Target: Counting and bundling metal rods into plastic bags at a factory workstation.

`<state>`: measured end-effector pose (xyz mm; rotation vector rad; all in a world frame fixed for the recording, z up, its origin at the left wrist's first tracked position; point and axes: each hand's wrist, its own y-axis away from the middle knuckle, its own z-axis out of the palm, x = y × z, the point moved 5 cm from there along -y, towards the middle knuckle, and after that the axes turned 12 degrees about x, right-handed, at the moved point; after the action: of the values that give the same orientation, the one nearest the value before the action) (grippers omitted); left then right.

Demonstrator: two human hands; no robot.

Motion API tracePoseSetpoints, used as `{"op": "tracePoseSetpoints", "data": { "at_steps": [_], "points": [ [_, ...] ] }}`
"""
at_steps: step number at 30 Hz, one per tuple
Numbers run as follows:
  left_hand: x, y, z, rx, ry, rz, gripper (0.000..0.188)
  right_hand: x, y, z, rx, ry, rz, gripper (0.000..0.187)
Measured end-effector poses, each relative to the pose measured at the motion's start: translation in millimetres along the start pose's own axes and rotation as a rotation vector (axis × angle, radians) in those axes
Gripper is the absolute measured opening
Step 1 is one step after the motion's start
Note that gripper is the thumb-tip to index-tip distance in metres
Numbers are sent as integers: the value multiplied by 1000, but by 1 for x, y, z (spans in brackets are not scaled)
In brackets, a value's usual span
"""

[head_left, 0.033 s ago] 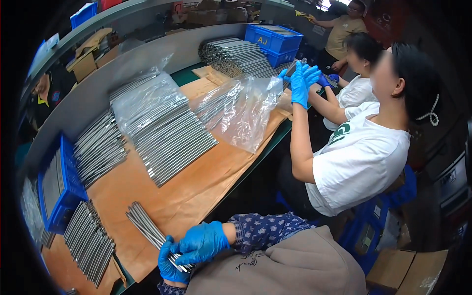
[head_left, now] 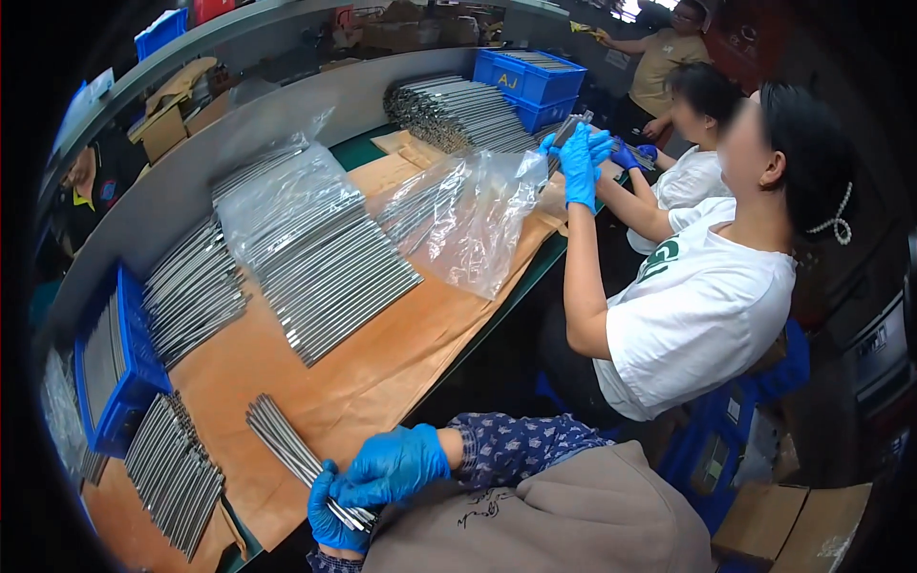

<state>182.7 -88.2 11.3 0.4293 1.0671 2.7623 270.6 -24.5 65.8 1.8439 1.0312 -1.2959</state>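
A small bundle of thin metal rods [head_left: 282, 435] slants across the table's near edge in front of me. In its blue glove, my left hand [head_left: 332, 516] is wrapped round the bundle's near end, and the rod tips poke out past it. My right hand [head_left: 396, 465], also blue-gloved, lies over the bundle beside the left one with its fingers curled in. Its fingertips are partly hidden, so whether it grips a rod cannot be made out. The bundle's far ends lie over the brown paper [head_left: 220, 401] on the table.
Rows of metal rods [head_left: 339, 286], partly under clear plastic film [head_left: 291, 201], lie ahead. A blue bin [head_left: 129, 372] and another rod pile [head_left: 172, 477] are at left. Blue crates [head_left: 530, 81] stand far back. A co-worker's gloved hands [head_left: 581, 162] work at right.
My right hand has shifted very slightly over the bundle. The nearest co-worker's gloved hands have moved a little. My left hand keeps its hold on the rods.
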Motion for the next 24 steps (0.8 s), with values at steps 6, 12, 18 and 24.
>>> {"op": "tracePoseSetpoints", "data": {
  "at_steps": [6, 12, 18, 24],
  "points": [
    [9, 1, -4, -246, 255, -182, 19, 4, -6, -28, 174, -355, 50, 28],
    [19, 13, 10, -220, -149, 71, 14, -2, -77, -29, 335, -765, -210, 38],
    [57, 6, 45, -42, -829, 545, 14, -90, -101, -40, 75, -1068, -134, 38],
    [212, -162, -84, -323, -559, 445, 37, -128, -106, -29, 171, -698, -555, 21]
  ]
}}
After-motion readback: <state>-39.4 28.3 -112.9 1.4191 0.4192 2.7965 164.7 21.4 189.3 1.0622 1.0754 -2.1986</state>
